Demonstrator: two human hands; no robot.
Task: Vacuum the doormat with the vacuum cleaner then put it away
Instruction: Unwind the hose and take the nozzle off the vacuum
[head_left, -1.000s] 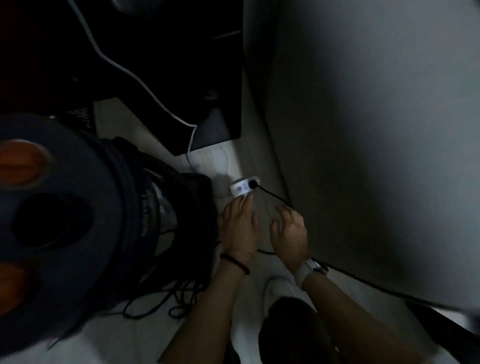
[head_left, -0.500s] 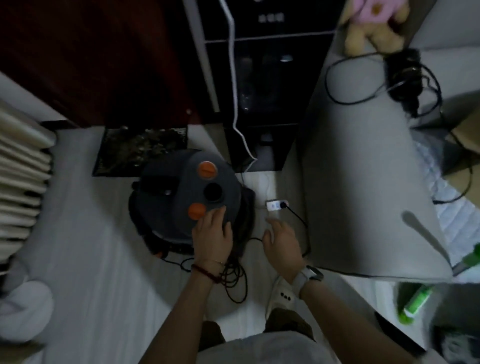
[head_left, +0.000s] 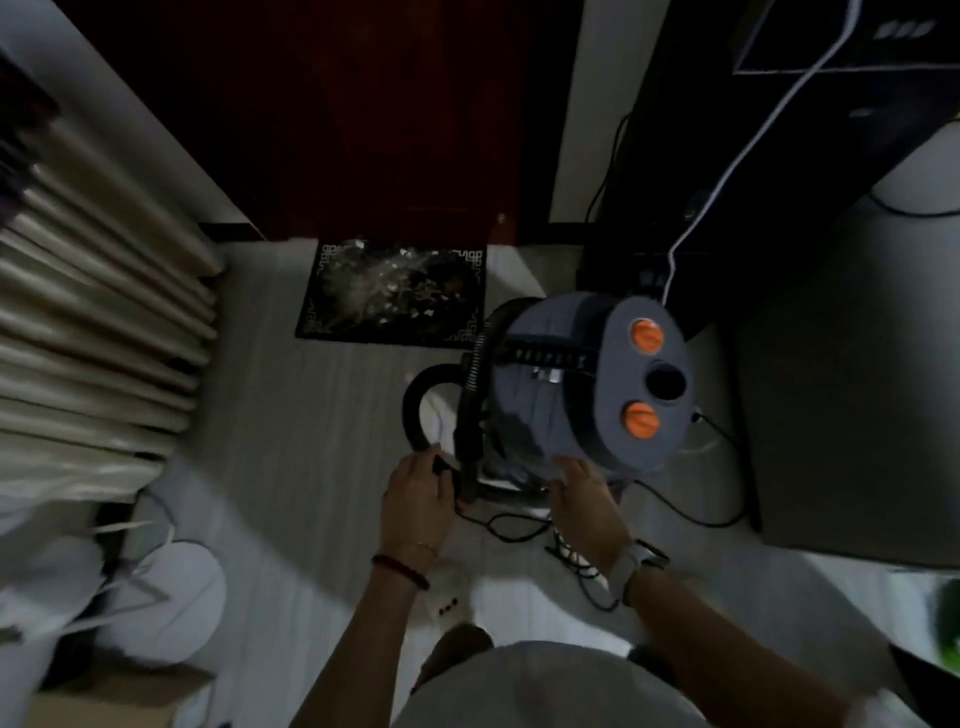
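You are at the setting-up step, by my reading: the doormat (head_left: 393, 297) lies flat on the pale floor (head_left: 311, 441) against the dark door (head_left: 332, 114), littered with pale scraps and not yet touched by any nozzle. The vacuum cleaner (head_left: 587, 384) stands just beside the mat's right corner, a grey drum with two orange knobs on its lid, and its black hose (head_left: 470, 384) loops down its left side to your hands.

What the next move calls for is getting the hose end free and pointed at the mat, then switching the machine on (the loose black power cord (head_left: 691, 499) trails across the floor under your right wrist, so mind it as you swing round).

Your left hand (head_left: 418, 499) reaches forward with the arm nearly straight, fingers curled round the dark lower end of the hose. Your right hand (head_left: 584, 496) reaches alongside it, fingers fairly straight, its fingertips at the drum's near lower edge; the blur hides whether they press on it or hover.
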